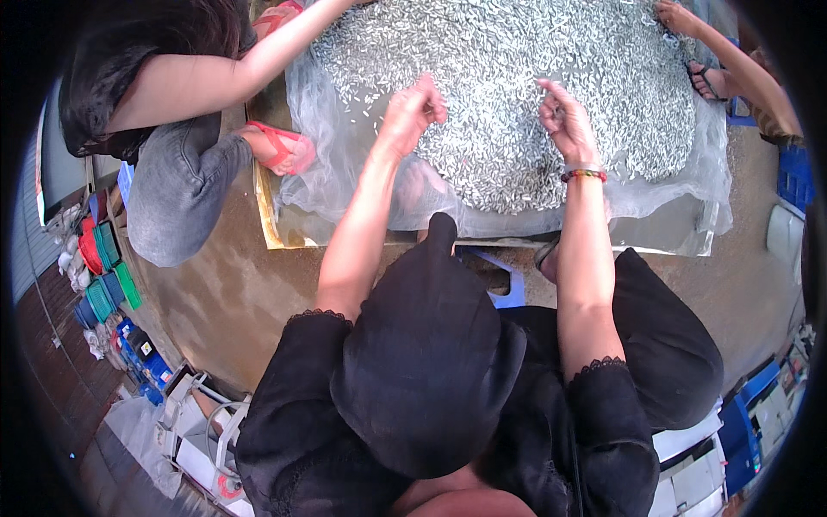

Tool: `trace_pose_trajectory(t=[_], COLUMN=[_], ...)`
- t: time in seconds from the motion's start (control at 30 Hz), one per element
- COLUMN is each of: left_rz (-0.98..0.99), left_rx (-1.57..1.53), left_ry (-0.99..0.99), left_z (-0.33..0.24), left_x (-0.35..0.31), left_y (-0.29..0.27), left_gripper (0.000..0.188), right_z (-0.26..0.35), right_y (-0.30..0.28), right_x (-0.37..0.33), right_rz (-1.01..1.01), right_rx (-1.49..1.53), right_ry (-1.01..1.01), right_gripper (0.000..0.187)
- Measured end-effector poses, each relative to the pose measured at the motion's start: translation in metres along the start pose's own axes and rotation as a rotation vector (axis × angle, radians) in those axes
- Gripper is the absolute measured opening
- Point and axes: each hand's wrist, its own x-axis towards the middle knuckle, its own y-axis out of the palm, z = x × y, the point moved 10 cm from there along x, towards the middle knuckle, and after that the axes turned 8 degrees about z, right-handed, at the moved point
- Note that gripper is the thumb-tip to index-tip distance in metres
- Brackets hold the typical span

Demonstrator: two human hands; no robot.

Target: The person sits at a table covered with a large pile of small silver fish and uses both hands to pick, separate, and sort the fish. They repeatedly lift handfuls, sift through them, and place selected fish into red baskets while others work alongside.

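So there are three people around this one heap: the one in black I'm looking down over, a second person (164, 95) squatting on the left in jeans and coral sandals (280, 146), and a third at the top right of whom only an arm and hand (680, 17) show.

The heap of small fish (517, 86) is way too many to count, thousands of tiny silvery slivers, thin and pointed, looking dry and a bit glinty. They lie piled on a sheet of fine white netting (345, 172), gauzy and see-through, which is spread over a flat board or tray on the bare concrete floor (224, 293).

The left hand (412, 110) hovers just over the near edge of the pile, wrist bent, fingers curled in and pinched together at the tips; I can't tell if there's a fish between them. The right hand (564, 121) is raised a bit above the pile, palm turned inward, fingers loosely curled with the tips close together, apparently on something tiny, too small to make out. That wrist wears one beaded bracelet (584, 175), multicoloured.

One blue plastic stool (508, 289) sits under the person. A stack of coloured baskets (103, 284) is off at the left.
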Motion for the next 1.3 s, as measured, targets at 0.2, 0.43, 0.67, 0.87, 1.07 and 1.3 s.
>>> trace_pose_trajectory(t=[0.2,0.43,0.67,0.87,1.07,1.3], left_rz=[-0.058,-0.120,0.040,0.013,0.096,-0.047], left_rx=[1.476,1.027,0.100,0.229,1.628,1.259], left_ry=[0.048,-0.062,-0.138,-0.380,-0.043,-0.189], left_z=[0.018,-0.013,-0.001,0.044,0.036,-0.005], left_x=[0.007,0.003,0.029,0.074,0.088,0.064], left_y=[0.025,0.011,0.030,0.008,0.044,0.034], left_gripper=[0.023,0.018,0.020,0.021,0.026,0.033], right_z=[0.003,-0.013,-0.006,0.091,0.093,0.036], right_y=[-0.018,0.011,-0.010,-0.039,-0.097,-0.017], right_x=[0.056,0.030,-0.012,-0.055,-0.049,0.024], right_rz=[-0.411,-0.093,0.031,0.085,0.059,-0.197], right_rx=[-1.607,-1.485,0.160,0.416,0.542,-1.243], right_ry=[0.148,-0.145,-0.092,-0.399,-0.470,-0.254], right_gripper=[0.051,0.037,0.023,0.021,0.030,0.023])
